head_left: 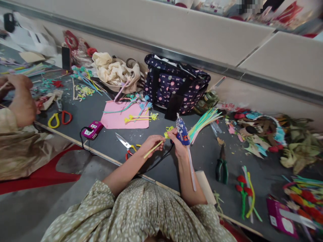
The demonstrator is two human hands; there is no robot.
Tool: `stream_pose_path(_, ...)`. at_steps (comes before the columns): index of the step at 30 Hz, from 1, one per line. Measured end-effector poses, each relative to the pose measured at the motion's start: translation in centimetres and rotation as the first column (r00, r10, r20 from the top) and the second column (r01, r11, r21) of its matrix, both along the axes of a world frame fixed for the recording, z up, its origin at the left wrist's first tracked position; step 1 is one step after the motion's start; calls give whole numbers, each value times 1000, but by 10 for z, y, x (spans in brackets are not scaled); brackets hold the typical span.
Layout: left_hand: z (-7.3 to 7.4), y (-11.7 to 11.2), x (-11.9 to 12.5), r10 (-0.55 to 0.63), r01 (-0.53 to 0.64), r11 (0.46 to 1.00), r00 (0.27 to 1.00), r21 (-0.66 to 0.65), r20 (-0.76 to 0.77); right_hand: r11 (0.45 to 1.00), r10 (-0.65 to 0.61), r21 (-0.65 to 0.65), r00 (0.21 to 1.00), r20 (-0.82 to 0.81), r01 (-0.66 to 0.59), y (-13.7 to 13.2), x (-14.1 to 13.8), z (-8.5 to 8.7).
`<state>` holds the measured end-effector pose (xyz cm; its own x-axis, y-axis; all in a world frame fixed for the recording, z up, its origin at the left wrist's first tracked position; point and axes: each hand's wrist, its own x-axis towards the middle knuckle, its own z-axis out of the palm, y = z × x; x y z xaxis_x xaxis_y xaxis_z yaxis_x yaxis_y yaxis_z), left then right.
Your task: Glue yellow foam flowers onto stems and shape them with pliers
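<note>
My left hand (154, 144) is closed in a pinch on a thin yellow fuzzy stem (153, 150), which slants down to the left. At the stem's upper end is a small yellow flower-like tuft (168, 131), touched by the fingertips of my right hand (178, 144). That hand is closed around a blue hot glue gun (182, 130), nozzle pointing away from me; its handle is mostly hidden. A clear glue stick (191, 168) juts from its rear over my forearm. Scissors (126, 144) with red and yellow handles lie left of my left hand.
Pink paper (113, 116) bears yellow and blue stems. Behind stands a dark patterned bag (174, 80); pastel stems (205, 121) fan out to the right. Green-handled pliers (221, 169) and a magenta power socket (93, 129) lie on the table. A co-worker's arm (22, 101) is at left.
</note>
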<state>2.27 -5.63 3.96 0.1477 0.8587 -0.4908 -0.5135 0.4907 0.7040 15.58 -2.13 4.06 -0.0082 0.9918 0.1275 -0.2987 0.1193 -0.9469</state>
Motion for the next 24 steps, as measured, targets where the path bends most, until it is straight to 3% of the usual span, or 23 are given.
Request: stream_pose_path(24,2,1,-5,9,-6,999,999,45,-47,997,-11,79,989,148,-1,0,4,7)
